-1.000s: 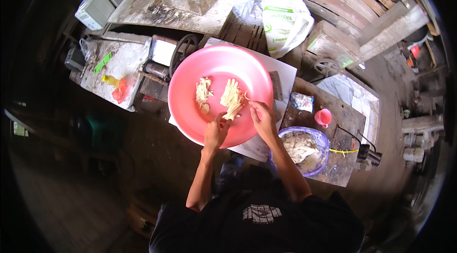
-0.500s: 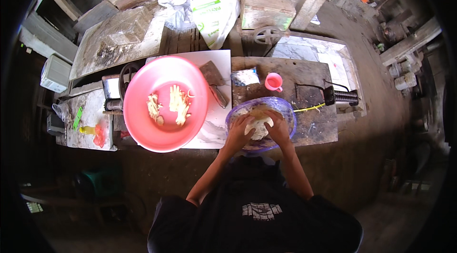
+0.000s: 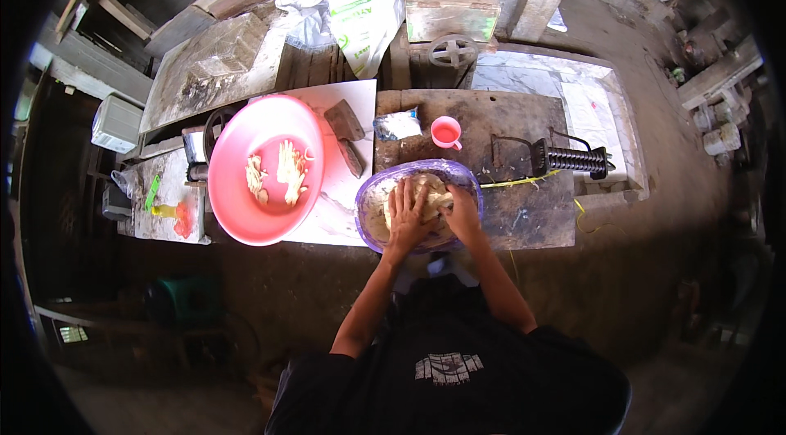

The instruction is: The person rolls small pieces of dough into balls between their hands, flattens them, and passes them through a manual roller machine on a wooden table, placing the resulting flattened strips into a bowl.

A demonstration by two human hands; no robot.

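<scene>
Both my hands are inside a purple bowl (image 3: 372, 198) that holds a pale lump of dough (image 3: 426, 188). My left hand (image 3: 405, 216) lies flat on the dough with its fingers spread. My right hand (image 3: 460, 210) presses on the dough's right side, fingers curled over it. To the left stands a big pink basin (image 3: 237, 206) with a few pale strips of dough (image 3: 288, 171) lying in it.
A small pink cup (image 3: 446, 132), a clear bag (image 3: 397, 124) and a dark cleaver (image 3: 345, 128) lie behind the bowl on the wooden bench (image 3: 532, 214). A white board (image 3: 340, 99) sits under the basin. A white sack (image 3: 364, 9) stands at the back.
My hands left the pink basin and moved right into the purple bowl. They now press on the dough there.
</scene>
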